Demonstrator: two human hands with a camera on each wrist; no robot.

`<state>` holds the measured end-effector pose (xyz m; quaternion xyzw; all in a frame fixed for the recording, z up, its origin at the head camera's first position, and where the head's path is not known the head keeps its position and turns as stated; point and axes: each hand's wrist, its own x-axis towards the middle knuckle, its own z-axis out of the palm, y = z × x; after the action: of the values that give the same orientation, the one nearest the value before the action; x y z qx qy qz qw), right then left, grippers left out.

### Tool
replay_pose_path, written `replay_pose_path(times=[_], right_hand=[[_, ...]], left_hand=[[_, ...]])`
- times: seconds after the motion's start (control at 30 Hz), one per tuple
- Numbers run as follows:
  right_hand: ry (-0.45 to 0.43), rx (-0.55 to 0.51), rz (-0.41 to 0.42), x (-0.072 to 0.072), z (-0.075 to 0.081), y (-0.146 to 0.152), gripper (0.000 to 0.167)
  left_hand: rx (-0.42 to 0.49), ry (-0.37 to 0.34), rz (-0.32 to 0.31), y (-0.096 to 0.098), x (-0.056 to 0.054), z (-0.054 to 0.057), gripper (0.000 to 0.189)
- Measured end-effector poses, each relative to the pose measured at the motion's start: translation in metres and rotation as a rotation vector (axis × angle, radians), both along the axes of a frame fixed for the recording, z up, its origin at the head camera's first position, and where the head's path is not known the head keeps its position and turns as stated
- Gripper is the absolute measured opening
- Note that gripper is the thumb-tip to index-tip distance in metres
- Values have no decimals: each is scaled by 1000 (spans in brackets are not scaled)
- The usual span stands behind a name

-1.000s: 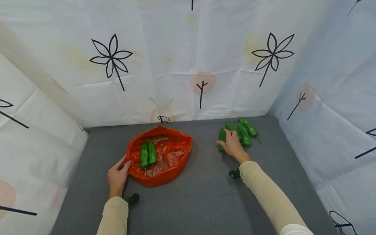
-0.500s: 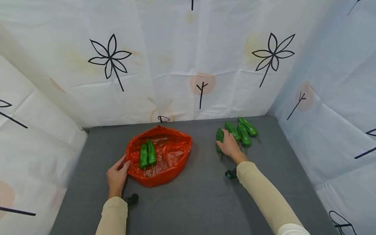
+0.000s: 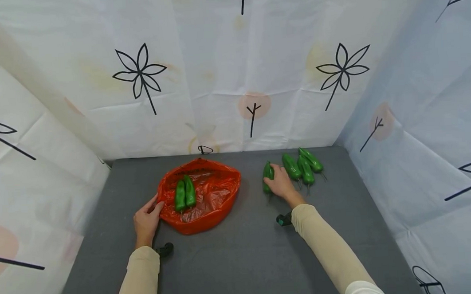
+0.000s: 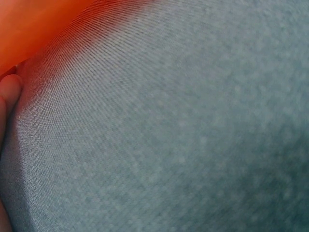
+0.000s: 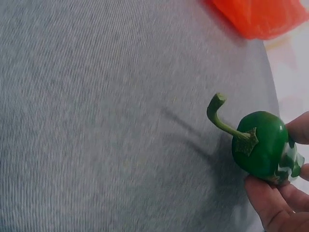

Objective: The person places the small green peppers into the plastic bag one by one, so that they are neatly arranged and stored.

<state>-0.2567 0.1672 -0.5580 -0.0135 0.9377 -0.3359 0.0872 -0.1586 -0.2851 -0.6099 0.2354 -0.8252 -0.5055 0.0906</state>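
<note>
My right hand (image 3: 283, 185) holds a green pepper (image 3: 267, 177) by its sides, between thumb and fingers. In the right wrist view that pepper's curved stem (image 5: 219, 116) points away from the hand, and its shadow falls on the cloth beneath. On the left, my left hand (image 3: 146, 220) pinches the near-left rim of a red plastic bag (image 3: 220, 203), which lies spread with its mouth facing up. Two green peppers (image 3: 180, 196) lie side by side inside the bag. The left wrist view catches only a fingertip (image 4: 10, 88) beside the bag's edge.
Three more green peppers (image 3: 292, 167) lie grouped at the back right of the grey table (image 3: 234, 267), beyond my right hand. White patterned cloth walls (image 3: 216, 77) close off the back and both sides. A black wrist camera (image 3: 284, 219) sits under my right wrist.
My right hand has drawn its pepper leftward, away from the other three and toward the bag. The left hand and the bag have stayed in place.
</note>
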Motion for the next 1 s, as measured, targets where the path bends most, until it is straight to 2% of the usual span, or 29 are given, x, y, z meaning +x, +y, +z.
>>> replay_pose_path(times=[0.23,0.5,0.77,1.0], right_hand=[[17,-73,17,0,7,-12,69],[1,-160,16,5,27,-26,70],[23,-215,42,8,42,-34,71],[2,-242,64,9,54,-42,71]], left_hand=[[-15,12,-3,1,0,0,49],[-24,14,3,0,0,-4,49],[-41,53,-10,0,1,-5,48],[-48,44,7,1,-1,-6,48]])
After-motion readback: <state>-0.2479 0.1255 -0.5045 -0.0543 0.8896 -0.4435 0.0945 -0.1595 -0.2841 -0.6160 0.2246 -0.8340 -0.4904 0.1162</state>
